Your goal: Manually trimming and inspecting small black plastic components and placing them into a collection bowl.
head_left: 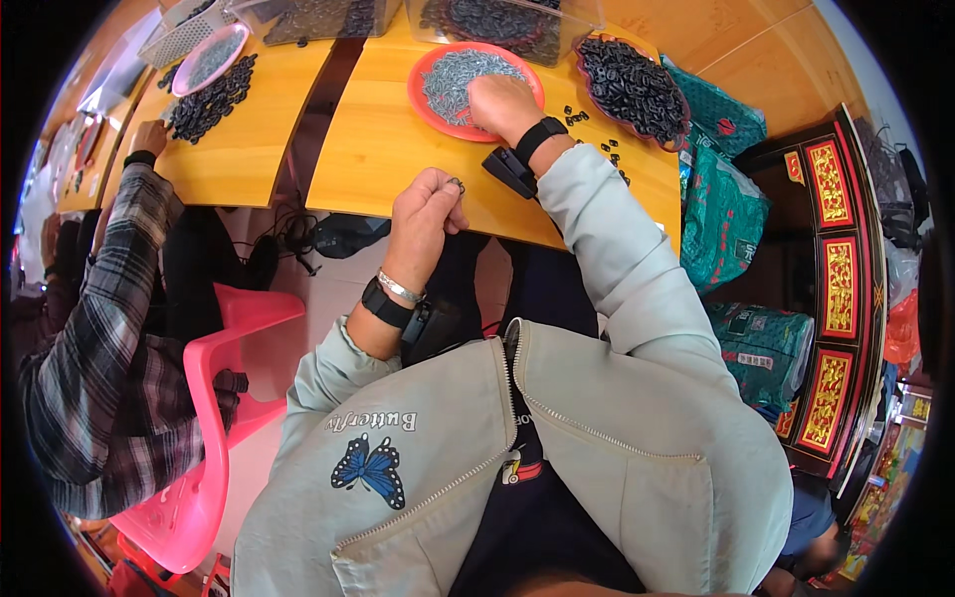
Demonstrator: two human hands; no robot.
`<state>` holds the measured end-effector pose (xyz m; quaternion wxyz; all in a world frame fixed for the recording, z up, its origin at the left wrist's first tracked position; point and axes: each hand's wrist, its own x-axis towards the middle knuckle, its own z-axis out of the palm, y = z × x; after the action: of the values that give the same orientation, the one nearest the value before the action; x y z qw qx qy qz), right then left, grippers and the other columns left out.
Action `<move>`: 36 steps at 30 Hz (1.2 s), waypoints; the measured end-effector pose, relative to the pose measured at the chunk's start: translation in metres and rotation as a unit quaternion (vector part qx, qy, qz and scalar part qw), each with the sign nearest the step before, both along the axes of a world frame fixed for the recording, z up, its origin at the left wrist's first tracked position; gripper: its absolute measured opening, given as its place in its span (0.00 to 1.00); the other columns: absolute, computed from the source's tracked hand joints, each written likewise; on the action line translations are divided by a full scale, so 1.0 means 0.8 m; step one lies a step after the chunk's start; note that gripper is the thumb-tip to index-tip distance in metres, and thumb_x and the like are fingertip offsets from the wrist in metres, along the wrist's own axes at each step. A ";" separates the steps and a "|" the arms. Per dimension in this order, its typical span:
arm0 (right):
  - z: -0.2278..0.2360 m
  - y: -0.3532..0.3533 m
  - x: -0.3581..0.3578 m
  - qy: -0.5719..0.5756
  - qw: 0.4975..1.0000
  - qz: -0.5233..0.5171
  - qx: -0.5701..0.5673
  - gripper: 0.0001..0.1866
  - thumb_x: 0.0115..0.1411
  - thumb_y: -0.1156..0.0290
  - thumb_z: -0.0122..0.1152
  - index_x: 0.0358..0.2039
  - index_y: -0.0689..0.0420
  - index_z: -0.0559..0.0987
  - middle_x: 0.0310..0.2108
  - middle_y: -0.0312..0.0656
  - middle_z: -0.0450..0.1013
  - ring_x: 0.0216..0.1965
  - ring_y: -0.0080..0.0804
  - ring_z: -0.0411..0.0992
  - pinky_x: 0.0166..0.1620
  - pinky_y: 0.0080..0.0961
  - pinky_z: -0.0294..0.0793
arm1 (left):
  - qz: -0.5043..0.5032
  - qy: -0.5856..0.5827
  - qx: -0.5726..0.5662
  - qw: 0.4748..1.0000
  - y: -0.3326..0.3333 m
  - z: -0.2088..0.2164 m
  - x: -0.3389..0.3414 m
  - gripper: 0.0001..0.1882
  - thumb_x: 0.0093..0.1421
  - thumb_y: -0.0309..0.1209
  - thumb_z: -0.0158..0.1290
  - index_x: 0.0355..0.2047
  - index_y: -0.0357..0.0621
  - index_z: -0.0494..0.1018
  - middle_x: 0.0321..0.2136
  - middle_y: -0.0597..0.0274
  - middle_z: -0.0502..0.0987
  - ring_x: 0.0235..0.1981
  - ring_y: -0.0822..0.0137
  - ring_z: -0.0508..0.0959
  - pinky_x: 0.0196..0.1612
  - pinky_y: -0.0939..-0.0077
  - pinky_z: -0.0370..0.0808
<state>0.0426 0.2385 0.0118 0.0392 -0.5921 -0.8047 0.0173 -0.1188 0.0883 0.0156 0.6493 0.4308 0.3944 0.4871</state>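
My right hand (502,104) reaches down into a red plate (417,99) heaped with small grey metal screws (448,82). Its fingertips are hidden, so whether they grip a screw does not show. Just off the table's front edge is my left hand (428,211), closed in a pinch on a small black part (457,185), mostly covered by thumb and fingers. More small black parts (575,116) lie scattered to the right of the plate. Behind them stands a bowl filled with black parts (634,88).
Clear plastic bins (487,25) line the table's back. Green bags (724,214) stand at its right side, next to a dark cabinet with red-gold panels (838,289). To the left, a co-worker in a plaid sleeve (124,259) sits on a pink chair (204,418) by another table.
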 end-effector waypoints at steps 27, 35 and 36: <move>0.018 0.016 0.034 0.186 0.982 0.030 -0.030 0.12 0.47 0.72 0.56 0.33 0.63 0.77 0.20 0.48 0.73 0.22 0.38 0.72 0.28 0.29 0.71 | 0.008 -0.020 -0.013 1.000 0.002 -0.007 0.000 0.08 0.60 0.28 0.43 0.24 0.40 0.66 0.17 0.66 0.69 0.17 0.75 0.68 0.22 0.85 0.64; 0.052 -0.077 0.059 0.586 0.781 -0.018 -0.215 0.09 0.59 0.72 0.53 0.38 0.63 0.75 0.30 0.36 0.74 0.29 0.18 0.71 0.36 0.14 0.73 | 0.011 -0.047 -0.027 0.998 -0.004 0.005 0.002 0.08 0.61 0.28 0.42 0.26 0.41 0.66 0.18 0.67 0.69 0.18 0.75 0.69 0.24 0.84 0.65; 0.058 -0.097 0.056 0.638 0.738 -0.030 -0.219 0.09 0.59 0.72 0.53 0.37 0.63 0.75 0.30 0.37 0.74 0.29 0.19 0.72 0.37 0.15 0.73 | 0.011 -0.045 -0.023 0.999 -0.006 0.008 0.003 0.07 0.61 0.28 0.42 0.26 0.40 0.66 0.18 0.67 0.69 0.19 0.75 0.69 0.24 0.84 0.65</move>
<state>0.0878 0.1613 0.0582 0.4127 -0.4583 -0.5474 0.5657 -0.1163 0.0838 0.0217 0.6709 0.3885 0.3807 0.5040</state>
